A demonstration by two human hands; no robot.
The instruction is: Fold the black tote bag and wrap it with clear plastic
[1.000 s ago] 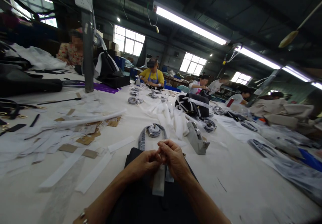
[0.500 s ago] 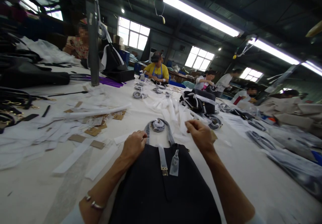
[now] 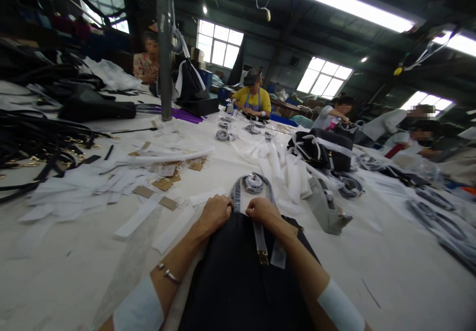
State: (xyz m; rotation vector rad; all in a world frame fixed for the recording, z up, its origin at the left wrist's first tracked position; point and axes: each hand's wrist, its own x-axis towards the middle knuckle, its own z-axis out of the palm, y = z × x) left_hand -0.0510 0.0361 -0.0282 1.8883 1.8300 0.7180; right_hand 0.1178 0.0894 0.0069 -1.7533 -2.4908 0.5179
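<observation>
A black bag (image 3: 238,276) lies in front of me, its wrapped grey handle (image 3: 237,194) arching away at the top. My left hand (image 3: 217,213), fingers closed, is at the bag's upper left edge by the handle's base. Close to it, my right hand (image 3: 263,212) is pinched at the top edge inside the handle. What either hand pinches is too small to make out. A covered strap (image 3: 260,237) with a gold buckle runs down the bag's front, and a clear-wrapped tag (image 3: 278,255) is partly hidden by my right forearm.
A coiled wrapped strap (image 3: 253,183) sits within the handle's arch. To the right stands a grey tape dispenser (image 3: 327,207), with a black bag (image 3: 322,147) beyond. Paper strips (image 3: 92,184) and black straps (image 3: 55,147) cover the left. Several people work around the table.
My right hand has moved left and down to the bag's top edge, near my left hand. The view has shifted, and the tape dispenser now shows on the right.
</observation>
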